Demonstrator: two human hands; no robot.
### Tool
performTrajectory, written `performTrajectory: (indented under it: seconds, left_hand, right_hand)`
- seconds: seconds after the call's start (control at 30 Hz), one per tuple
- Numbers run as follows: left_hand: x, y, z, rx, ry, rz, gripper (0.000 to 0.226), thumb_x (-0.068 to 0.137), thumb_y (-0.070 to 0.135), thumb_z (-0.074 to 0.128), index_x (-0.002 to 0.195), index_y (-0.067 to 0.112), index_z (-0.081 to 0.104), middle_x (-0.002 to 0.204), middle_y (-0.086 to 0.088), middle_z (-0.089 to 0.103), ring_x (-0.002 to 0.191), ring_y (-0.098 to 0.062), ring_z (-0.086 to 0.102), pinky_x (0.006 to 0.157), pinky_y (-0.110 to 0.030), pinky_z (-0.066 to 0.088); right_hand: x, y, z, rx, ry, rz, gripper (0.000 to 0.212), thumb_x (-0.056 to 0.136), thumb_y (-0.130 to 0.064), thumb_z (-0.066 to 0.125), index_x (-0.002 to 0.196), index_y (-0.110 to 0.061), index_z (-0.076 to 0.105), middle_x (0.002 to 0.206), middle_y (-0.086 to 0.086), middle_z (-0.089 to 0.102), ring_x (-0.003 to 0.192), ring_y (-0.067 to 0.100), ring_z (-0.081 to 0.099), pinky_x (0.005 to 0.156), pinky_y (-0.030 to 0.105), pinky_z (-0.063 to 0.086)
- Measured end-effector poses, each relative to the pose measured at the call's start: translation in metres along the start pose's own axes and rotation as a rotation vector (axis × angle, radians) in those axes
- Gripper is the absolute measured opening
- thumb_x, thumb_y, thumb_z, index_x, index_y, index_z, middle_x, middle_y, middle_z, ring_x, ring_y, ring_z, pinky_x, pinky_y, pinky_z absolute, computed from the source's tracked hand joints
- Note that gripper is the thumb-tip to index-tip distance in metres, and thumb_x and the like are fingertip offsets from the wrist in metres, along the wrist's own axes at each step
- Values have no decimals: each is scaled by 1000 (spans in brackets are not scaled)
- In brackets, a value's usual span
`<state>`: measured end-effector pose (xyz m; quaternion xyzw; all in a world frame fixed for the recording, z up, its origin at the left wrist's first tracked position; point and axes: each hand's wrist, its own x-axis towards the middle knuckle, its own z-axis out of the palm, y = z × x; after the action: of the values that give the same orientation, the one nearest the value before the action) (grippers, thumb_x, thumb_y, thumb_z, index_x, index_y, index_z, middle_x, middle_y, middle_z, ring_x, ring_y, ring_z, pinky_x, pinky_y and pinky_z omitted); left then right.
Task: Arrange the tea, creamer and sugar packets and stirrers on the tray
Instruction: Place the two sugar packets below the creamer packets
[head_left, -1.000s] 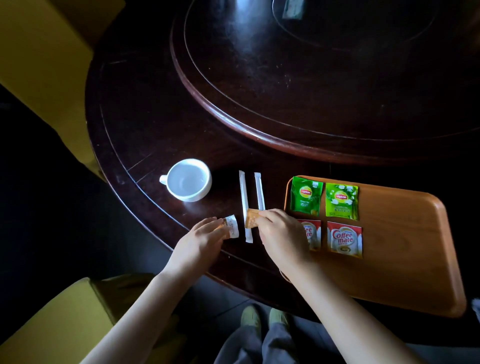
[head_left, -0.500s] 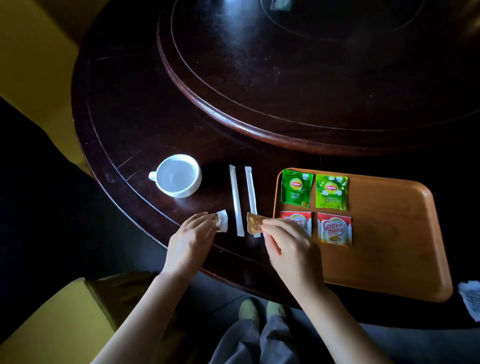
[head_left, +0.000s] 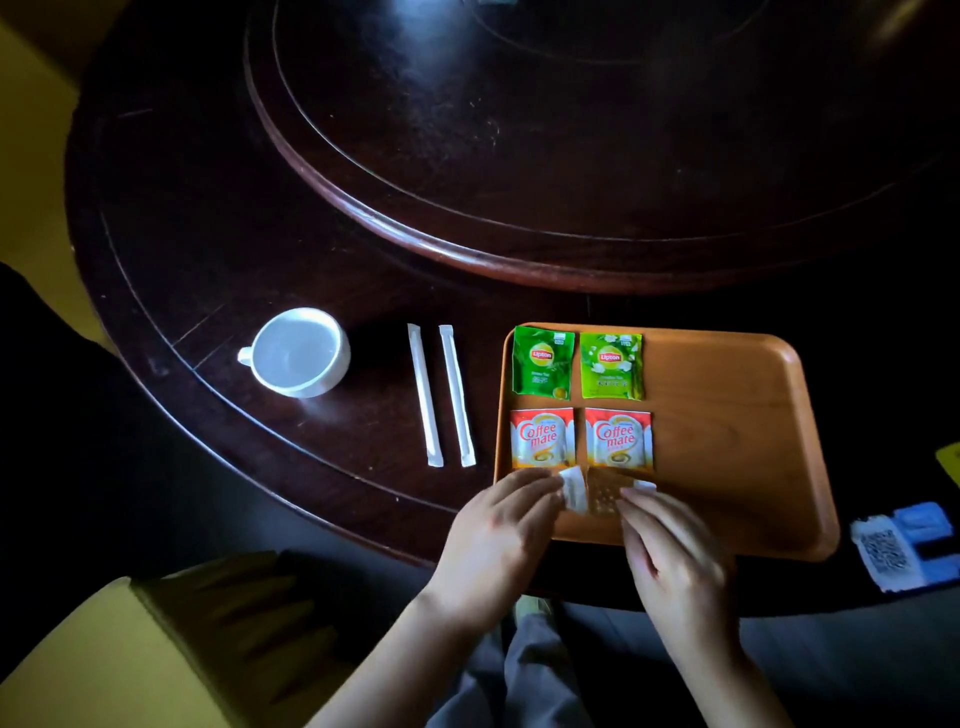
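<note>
An orange wooden tray lies on the dark table. Two green tea packets sit side by side at its far left, with two red and white creamer packets just below them. My left hand pinches a white sugar packet over the tray's near left part. My right hand holds a brown sugar packet right beside it. Two white wrapped stirrers lie parallel on the table left of the tray.
A white cup stands left of the stirrers. A raised round turntable fills the table's far half. A card with a printed code lies right of the tray. Yellow chairs stand at the left.
Both hands have moved right, from the table beside the stirrers to over the tray's near left part, carrying the white and the brown sugar packets.
</note>
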<state>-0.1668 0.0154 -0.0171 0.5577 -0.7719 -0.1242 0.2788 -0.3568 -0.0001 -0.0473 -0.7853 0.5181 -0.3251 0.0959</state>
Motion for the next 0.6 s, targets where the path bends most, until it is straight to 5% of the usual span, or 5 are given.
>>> performTrajectory:
  seconds: [0.17, 0.37, 0.6]
  left_hand:
    - [-3, 0, 11, 42, -23, 25, 12, 81, 9, 66, 92, 5, 69, 99, -8, 74, 99, -22, 66, 84, -32, 55]
    - [-33, 12, 9, 138, -189, -59, 62, 83, 39, 55, 139, 15, 41, 147, -13, 38, 139, -27, 29, 110, -38, 31]
    - [-34, 33, 19, 242, -339, -233, 66, 81, 55, 45, 139, 22, 41, 147, -5, 40, 135, -24, 34, 100, -53, 40]
  right_hand:
    - [-6, 2, -2, -47, -57, 37, 23, 85, -13, 52, 89, -3, 73, 99, 9, 72, 94, 23, 68, 94, 29, 46]
    - [-22, -12, -4, -25, -67, 108, 38, 91, -24, 43, 115, -3, 64, 126, 18, 59, 120, 28, 53, 96, 45, 44]
    - [-27, -24, 1, -198, -323, 192, 58, 96, -46, 18, 129, -15, 53, 140, 17, 46, 133, 26, 33, 103, 51, 26]
